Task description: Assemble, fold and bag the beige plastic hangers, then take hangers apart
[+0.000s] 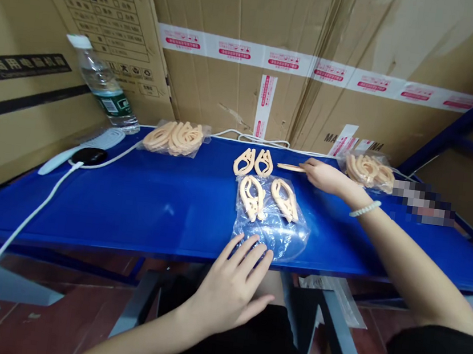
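My right hand (320, 176) pinches the end of a beige folding hanger (290, 167), seen edge-on just above the blue table. My left hand (235, 285) is open, fingers spread, its fingertips at the near edge of a clear plastic bag (272, 240). On the bag, or inside it, I cannot tell which, are two folded hangers: a left hanger (252, 197) and a right hanger (284, 200). Behind them, side by side on the table, lie two more, one hanger (244, 162) and another hanger (264, 163).
Bagged hangers (176, 138) sit at the back left, and another bagged bundle (369, 171) at the back right. A water bottle (104, 89), a white handheld fan-like object (94, 141) and a black disc (88, 156) with a white cable occupy the left. Cardboard (237, 97) walls the blue table (150, 206).
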### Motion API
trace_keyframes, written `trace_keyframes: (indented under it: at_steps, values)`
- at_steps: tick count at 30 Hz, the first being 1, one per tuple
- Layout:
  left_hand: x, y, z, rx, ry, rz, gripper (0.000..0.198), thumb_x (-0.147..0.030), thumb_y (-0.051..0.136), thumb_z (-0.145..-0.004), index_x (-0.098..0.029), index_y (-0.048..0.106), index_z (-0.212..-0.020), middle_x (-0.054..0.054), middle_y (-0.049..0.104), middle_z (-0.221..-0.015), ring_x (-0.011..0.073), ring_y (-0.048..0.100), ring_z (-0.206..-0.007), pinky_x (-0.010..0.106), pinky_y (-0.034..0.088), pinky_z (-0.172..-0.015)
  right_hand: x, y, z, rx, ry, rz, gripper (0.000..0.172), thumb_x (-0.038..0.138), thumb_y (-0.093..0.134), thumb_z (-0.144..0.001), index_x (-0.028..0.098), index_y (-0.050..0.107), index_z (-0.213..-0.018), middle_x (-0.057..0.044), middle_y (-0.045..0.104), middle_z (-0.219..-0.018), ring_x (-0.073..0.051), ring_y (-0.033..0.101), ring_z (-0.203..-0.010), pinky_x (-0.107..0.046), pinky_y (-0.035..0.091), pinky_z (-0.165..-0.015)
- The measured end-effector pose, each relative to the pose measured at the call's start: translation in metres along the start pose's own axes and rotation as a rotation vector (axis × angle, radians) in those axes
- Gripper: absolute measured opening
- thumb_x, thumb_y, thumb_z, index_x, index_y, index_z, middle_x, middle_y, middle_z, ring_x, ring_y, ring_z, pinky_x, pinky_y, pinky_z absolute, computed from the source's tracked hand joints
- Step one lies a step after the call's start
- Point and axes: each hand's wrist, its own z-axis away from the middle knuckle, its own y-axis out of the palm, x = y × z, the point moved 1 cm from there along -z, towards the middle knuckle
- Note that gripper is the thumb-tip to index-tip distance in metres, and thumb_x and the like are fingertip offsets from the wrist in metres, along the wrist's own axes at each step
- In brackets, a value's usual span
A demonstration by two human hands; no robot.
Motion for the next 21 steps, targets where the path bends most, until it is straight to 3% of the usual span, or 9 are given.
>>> trace_keyframes:
  at_steps: [3, 6, 10, 12, 14, 16, 18, 21]
  values:
    - [-0.002, -0.002, 0.005, 0.022, 0.001, -0.003, 0.056, -0.048, 0.055, -0.097, -0.009, 0.057, -0.139, 0.017, 0.063, -0.137, 0.0349, 0.052, -0.134, 0.052, 0.044, -0.111, 0.003, -0.006, 0.035, -0.125, 0.084, -0.005, 0.036, 0.018, 0.035, -0.100, 0.005, 0.063, -0.118, -0.022, 0.061, -0.115, -0.025, 0.065, -0.092, -0.034, 0.050, -0.084]
    - [-0.002, -0.002, 0.008, 0.028, -0.001, -0.009, 0.057, -0.049, 0.055, -0.097, -0.011, 0.057, -0.139, 0.020, 0.056, -0.145, 0.0360, 0.050, -0.136, 0.052, 0.045, -0.109, 0.025, -0.025, 0.068, -0.410, 0.121, -0.059, 0.030, 0.025, 0.040, -0.102, 0.011, 0.066, -0.109, -0.017, 0.064, -0.106, -0.025, 0.065, -0.092, -0.037, 0.052, -0.082]
    - [-0.002, 0.002, 0.011, 0.030, -0.019, -0.017, 0.055, -0.048, 0.055, -0.097, -0.012, 0.057, -0.139, 0.020, 0.051, -0.150, 0.0374, 0.045, -0.140, 0.052, 0.044, -0.109, 0.094, -0.058, 0.117, -0.795, 0.085, -0.129, 0.011, 0.025, 0.059, -0.098, 0.020, 0.065, -0.104, -0.007, 0.070, -0.095, -0.020, 0.067, -0.081, -0.034, 0.053, -0.073]
    - [-0.003, 0.004, 0.013, 0.023, -0.029, -0.017, 0.053, -0.047, 0.055, -0.097, -0.013, 0.057, -0.139, 0.020, 0.051, -0.150, 0.0374, 0.044, -0.142, 0.052, 0.043, -0.110, 0.137, -0.071, 0.143, -0.907, 0.041, -0.131, 0.014, 0.020, 0.067, -0.093, 0.024, 0.063, -0.106, -0.002, 0.071, -0.090, -0.016, 0.065, -0.071, -0.030, 0.052, -0.066]
    - [-0.004, 0.007, 0.015, 0.010, -0.035, -0.020, 0.053, -0.045, 0.056, -0.097, -0.013, 0.056, -0.140, 0.020, 0.052, -0.149, 0.0371, 0.045, -0.141, 0.053, 0.041, -0.111, 0.173, -0.076, 0.163, -0.845, -0.021, -0.161, 0.024, 0.016, 0.067, -0.092, 0.026, 0.061, -0.113, -0.003, 0.071, -0.091, -0.018, 0.067, -0.076, -0.030, 0.052, -0.067]
    - [-0.005, 0.010, 0.018, -0.005, -0.043, -0.027, 0.054, -0.044, 0.056, -0.097, -0.013, 0.055, -0.141, 0.021, 0.053, -0.147, 0.0372, 0.046, -0.140, 0.054, 0.039, -0.113, 0.199, -0.074, 0.175, -0.679, -0.141, -0.184, 0.024, 0.017, 0.054, -0.098, 0.025, 0.061, -0.119, -0.008, 0.071, -0.099, -0.021, 0.067, -0.086, -0.033, 0.053, -0.070]
    - [-0.005, 0.013, 0.020, -0.033, -0.050, -0.036, 0.054, -0.043, 0.057, -0.096, -0.011, 0.056, -0.140, 0.022, 0.055, -0.145, 0.0371, 0.047, -0.139, 0.054, 0.037, -0.114, 0.213, -0.067, 0.176, -0.630, -0.295, -0.173, 0.025, 0.014, 0.043, -0.100, 0.020, 0.064, -0.111, -0.009, 0.069, -0.092, -0.020, 0.064, -0.079, -0.033, 0.050, -0.064]
    - [-0.005, 0.018, 0.023, -0.072, -0.044, -0.060, 0.055, -0.041, 0.057, -0.096, -0.010, 0.055, -0.141, 0.022, 0.056, -0.145, 0.0362, 0.046, -0.140, 0.053, 0.035, -0.116, 0.220, -0.053, 0.162, -0.625, -0.357, -0.042, 0.024, 0.009, 0.044, -0.097, 0.014, 0.066, -0.090, -0.007, 0.064, -0.077, -0.017, 0.054, -0.065, -0.031, 0.042, -0.056]
